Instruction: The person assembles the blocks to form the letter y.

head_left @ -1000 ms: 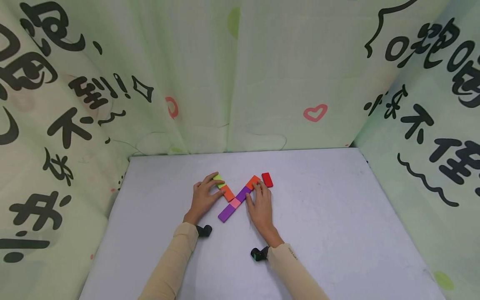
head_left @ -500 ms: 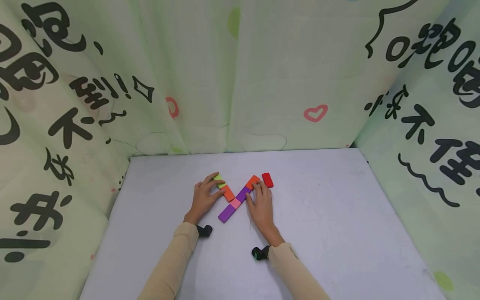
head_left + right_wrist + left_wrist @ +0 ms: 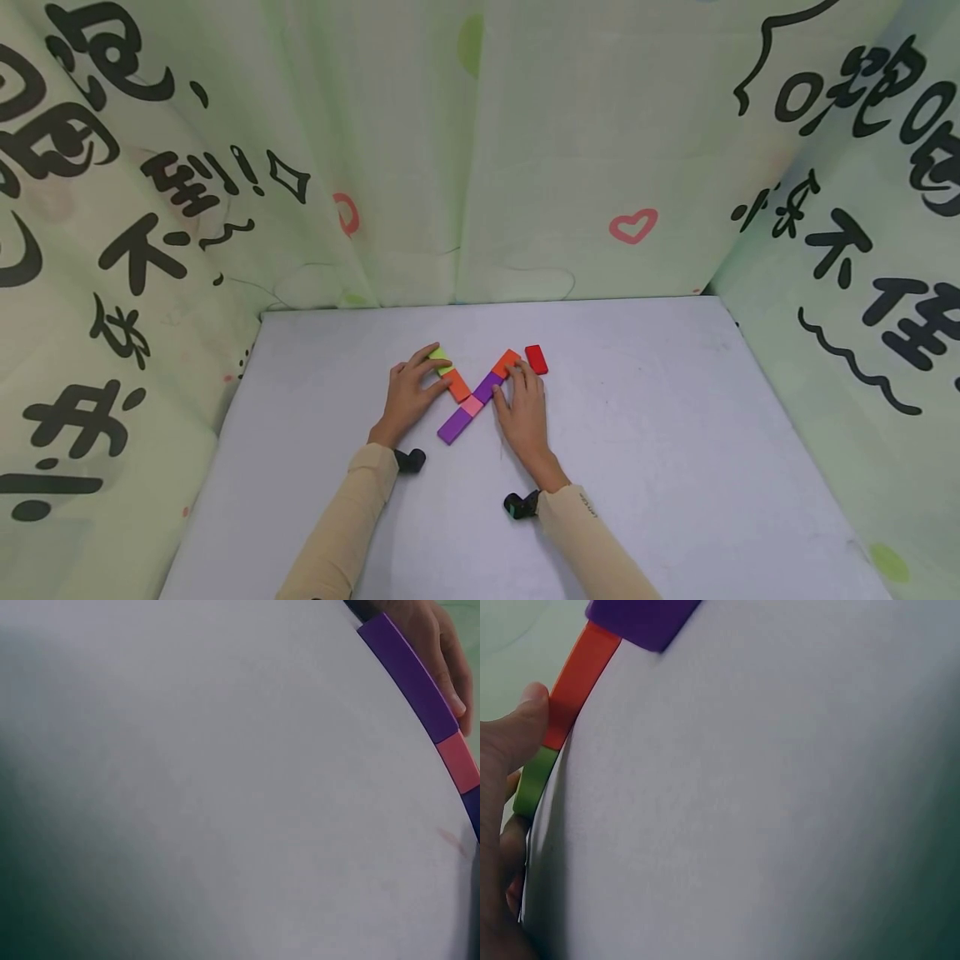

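Several coloured blocks form a Y-like shape on the white table (image 3: 645, 467). My left hand (image 3: 407, 394) holds its left branch: the thumb lies against an orange block (image 3: 577, 686), with fingers round the lime-green block (image 3: 438, 358) at its end. Along the other line run a purple block (image 3: 453, 426), a pink block (image 3: 471, 407), a second purple block (image 3: 487, 389) and an orange block (image 3: 503, 364). My right hand (image 3: 522, 417) grips that line's upper part, thumb beside the second purple block and fingertips at the orange one, partly covering it.
A red block (image 3: 536, 359) lies apart, just beyond the right fingertips. Black wrist cameras (image 3: 410, 462) sit at both cuffs. Behind the table's far edge hangs a pale green curtain (image 3: 540, 167) with printed characters, which also runs down both sides.
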`<state>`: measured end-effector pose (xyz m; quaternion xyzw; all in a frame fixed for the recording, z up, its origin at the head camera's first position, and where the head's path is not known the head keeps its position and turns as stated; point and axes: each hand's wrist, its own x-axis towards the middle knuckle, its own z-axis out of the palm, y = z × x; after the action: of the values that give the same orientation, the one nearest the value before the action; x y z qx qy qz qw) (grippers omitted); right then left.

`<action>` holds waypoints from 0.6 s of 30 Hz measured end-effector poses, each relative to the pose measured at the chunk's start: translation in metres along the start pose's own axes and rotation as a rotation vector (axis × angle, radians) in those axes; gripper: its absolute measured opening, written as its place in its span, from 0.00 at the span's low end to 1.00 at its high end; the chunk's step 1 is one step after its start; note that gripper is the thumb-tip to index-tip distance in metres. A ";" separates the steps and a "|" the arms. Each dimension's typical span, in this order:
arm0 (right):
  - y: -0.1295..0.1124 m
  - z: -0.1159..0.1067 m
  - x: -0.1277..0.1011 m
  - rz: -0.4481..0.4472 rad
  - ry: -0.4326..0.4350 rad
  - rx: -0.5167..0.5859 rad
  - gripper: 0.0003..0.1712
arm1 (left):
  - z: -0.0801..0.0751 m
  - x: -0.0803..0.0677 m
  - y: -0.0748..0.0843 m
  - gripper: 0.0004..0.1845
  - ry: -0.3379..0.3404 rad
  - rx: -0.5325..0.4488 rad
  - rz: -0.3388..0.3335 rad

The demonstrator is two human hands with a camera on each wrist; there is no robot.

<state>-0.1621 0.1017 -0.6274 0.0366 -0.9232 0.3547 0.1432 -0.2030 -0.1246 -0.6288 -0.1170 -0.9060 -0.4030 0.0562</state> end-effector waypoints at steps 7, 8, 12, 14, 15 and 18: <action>-0.002 -0.002 -0.002 0.002 -0.002 0.008 0.27 | -0.001 0.000 0.000 0.22 -0.004 -0.002 -0.005; -0.002 -0.002 -0.002 0.001 0.000 0.007 0.27 | -0.001 0.000 0.000 0.23 -0.003 -0.005 -0.005; -0.001 -0.001 -0.001 -0.010 0.018 0.021 0.25 | -0.001 0.001 0.000 0.23 0.027 -0.039 0.007; -0.001 -0.001 -0.002 -0.010 0.029 0.047 0.24 | -0.002 0.001 -0.001 0.22 0.060 -0.064 0.015; -0.001 -0.001 -0.002 -0.005 0.034 0.060 0.24 | -0.002 0.000 -0.001 0.21 0.078 -0.079 0.014; 0.000 -0.002 -0.002 0.007 0.064 0.091 0.22 | -0.003 -0.003 0.000 0.19 0.139 -0.126 0.008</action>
<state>-0.1600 0.1029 -0.6265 0.0284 -0.9012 0.3977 0.1698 -0.2002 -0.1275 -0.6274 -0.0954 -0.8722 -0.4663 0.1131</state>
